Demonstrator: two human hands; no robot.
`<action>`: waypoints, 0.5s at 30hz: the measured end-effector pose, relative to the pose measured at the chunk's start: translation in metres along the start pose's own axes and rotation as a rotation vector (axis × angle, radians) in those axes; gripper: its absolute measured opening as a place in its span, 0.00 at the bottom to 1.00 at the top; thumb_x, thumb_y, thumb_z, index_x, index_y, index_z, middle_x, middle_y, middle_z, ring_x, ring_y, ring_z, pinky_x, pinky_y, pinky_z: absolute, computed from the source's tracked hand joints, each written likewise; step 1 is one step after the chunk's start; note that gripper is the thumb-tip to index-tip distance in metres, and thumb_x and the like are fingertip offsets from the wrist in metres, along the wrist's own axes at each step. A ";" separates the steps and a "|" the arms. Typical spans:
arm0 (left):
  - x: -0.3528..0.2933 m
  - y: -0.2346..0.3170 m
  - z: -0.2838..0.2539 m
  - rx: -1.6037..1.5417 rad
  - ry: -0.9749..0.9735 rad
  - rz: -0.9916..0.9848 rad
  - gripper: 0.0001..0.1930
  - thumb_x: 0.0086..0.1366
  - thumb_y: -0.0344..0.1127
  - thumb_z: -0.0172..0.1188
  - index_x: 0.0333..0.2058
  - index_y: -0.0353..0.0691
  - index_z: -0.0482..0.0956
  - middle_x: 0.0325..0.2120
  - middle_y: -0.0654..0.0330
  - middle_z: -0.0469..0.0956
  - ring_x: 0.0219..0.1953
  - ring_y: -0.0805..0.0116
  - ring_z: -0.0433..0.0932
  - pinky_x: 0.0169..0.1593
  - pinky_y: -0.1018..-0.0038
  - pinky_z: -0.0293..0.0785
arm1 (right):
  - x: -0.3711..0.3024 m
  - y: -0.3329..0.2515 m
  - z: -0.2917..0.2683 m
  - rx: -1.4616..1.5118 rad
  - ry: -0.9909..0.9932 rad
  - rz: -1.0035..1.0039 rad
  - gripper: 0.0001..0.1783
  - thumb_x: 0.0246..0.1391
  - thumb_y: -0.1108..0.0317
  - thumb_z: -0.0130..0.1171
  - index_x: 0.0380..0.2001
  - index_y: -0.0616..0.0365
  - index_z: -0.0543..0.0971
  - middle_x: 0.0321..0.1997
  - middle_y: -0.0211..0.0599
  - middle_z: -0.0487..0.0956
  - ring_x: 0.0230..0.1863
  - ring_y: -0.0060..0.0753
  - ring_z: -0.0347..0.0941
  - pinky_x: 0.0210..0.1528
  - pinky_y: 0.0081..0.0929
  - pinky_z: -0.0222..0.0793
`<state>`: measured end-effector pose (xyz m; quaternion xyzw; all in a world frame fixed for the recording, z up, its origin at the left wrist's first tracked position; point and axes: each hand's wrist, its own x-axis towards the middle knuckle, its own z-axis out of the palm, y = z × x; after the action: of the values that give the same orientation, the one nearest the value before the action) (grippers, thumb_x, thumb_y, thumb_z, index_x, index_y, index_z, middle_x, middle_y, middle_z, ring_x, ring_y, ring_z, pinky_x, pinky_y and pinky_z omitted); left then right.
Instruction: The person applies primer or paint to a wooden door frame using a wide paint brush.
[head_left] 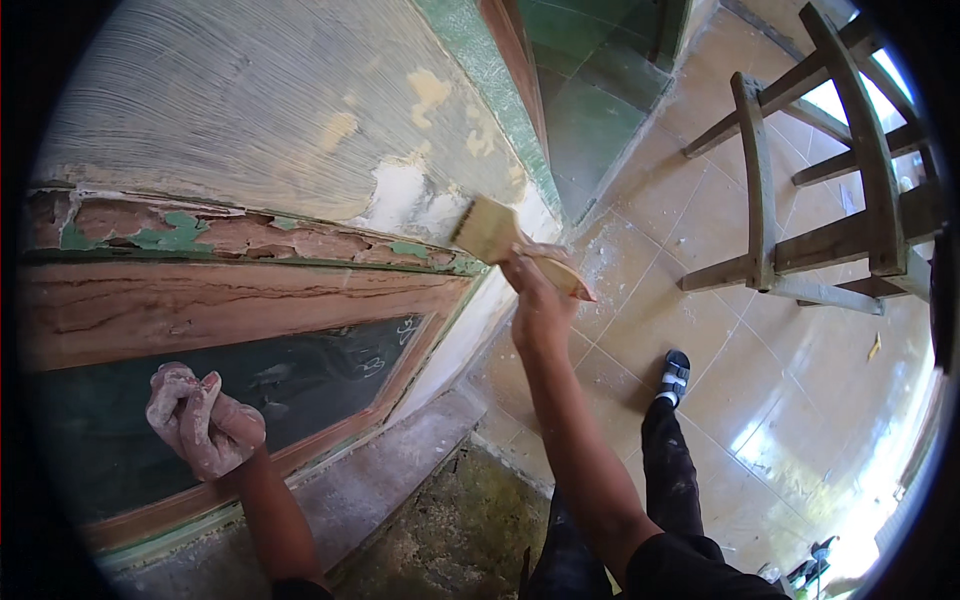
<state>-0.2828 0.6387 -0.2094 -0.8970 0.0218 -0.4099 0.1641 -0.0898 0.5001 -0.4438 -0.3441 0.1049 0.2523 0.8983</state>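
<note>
My right hand (543, 305) is closed round the handle of a wide flat brush (488, 229). The brush's dark-edged end is against the wall, at the border of a wet-looking white patch (400, 197). Around that patch the grey wall (250, 90) carries streaky strokes and a few cream blotches. My left hand (205, 422), coated in white paste, is raised in front of a dark window pane (300, 385). Its fingers are curled in, and whatever they may hold is hidden.
Below the patch runs a wooden ledge (140, 230) with peeling green and brown paint. A wooden frame (200, 305) surrounds the pane. At the right, a wooden chair (760, 180) lies tipped on the tiled floor (700, 235). White crumbs dot the tiles near the wall corner.
</note>
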 end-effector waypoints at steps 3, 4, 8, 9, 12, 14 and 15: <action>0.007 -0.008 -0.008 0.048 -0.017 0.026 0.08 0.59 0.22 0.46 0.31 0.27 0.75 0.33 0.47 0.69 0.32 0.57 0.72 0.37 0.62 0.72 | -0.028 -0.040 0.052 0.050 0.006 0.050 0.11 0.47 0.80 0.57 0.34 0.61 0.67 0.38 0.39 0.72 0.41 0.35 0.73 0.47 0.35 0.73; 0.012 -0.005 -0.003 0.060 -0.039 0.074 0.08 0.58 0.21 0.43 0.31 0.28 0.73 0.31 0.48 0.67 0.28 0.60 0.69 0.29 0.66 0.68 | -0.032 -0.049 0.059 0.050 0.005 0.047 0.11 0.47 0.80 0.57 0.34 0.61 0.67 0.38 0.39 0.72 0.41 0.35 0.73 0.47 0.35 0.73; 0.009 -0.006 -0.002 0.083 -0.037 0.095 0.08 0.58 0.20 0.42 0.30 0.28 0.71 0.30 0.50 0.65 0.25 0.63 0.66 0.22 0.69 0.66 | -0.029 -0.023 0.046 0.067 0.012 0.027 0.11 0.48 0.80 0.57 0.33 0.61 0.67 0.38 0.39 0.73 0.41 0.35 0.73 0.47 0.35 0.73; 0.008 -0.005 0.002 0.094 -0.005 0.100 0.08 0.58 0.21 0.42 0.30 0.27 0.72 0.29 0.50 0.65 0.25 0.63 0.67 0.22 0.69 0.66 | -0.020 -0.003 0.029 -0.080 0.005 0.034 0.10 0.47 0.80 0.56 0.33 0.61 0.67 0.38 0.39 0.73 0.40 0.35 0.74 0.47 0.35 0.73; 0.008 -0.002 0.014 0.071 -0.006 0.133 0.08 0.59 0.23 0.43 0.29 0.27 0.72 0.29 0.50 0.65 0.24 0.63 0.67 0.21 0.70 0.65 | 0.006 0.020 -0.017 -0.041 0.143 -0.082 0.10 0.48 0.80 0.56 0.33 0.62 0.68 0.38 0.40 0.74 0.40 0.35 0.73 0.47 0.34 0.73; -0.004 -0.007 0.008 0.053 0.036 0.097 0.11 0.60 0.26 0.44 0.28 0.25 0.75 0.28 0.49 0.69 0.27 0.59 0.72 0.29 0.66 0.73 | 0.007 0.017 -0.026 -0.072 0.192 -0.084 0.09 0.48 0.80 0.56 0.33 0.62 0.68 0.38 0.40 0.74 0.41 0.35 0.73 0.47 0.34 0.73; -0.005 -0.006 0.008 0.088 0.027 0.104 0.12 0.60 0.27 0.43 0.28 0.25 0.75 0.28 0.49 0.69 0.27 0.59 0.72 0.29 0.67 0.73 | 0.008 0.015 -0.026 -0.104 0.241 -0.083 0.09 0.48 0.80 0.56 0.33 0.62 0.68 0.38 0.39 0.74 0.41 0.34 0.73 0.47 0.34 0.73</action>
<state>-0.2807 0.6475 -0.2154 -0.8810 0.0524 -0.4134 0.2240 -0.0915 0.4946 -0.4743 -0.4221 0.1845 0.1771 0.8697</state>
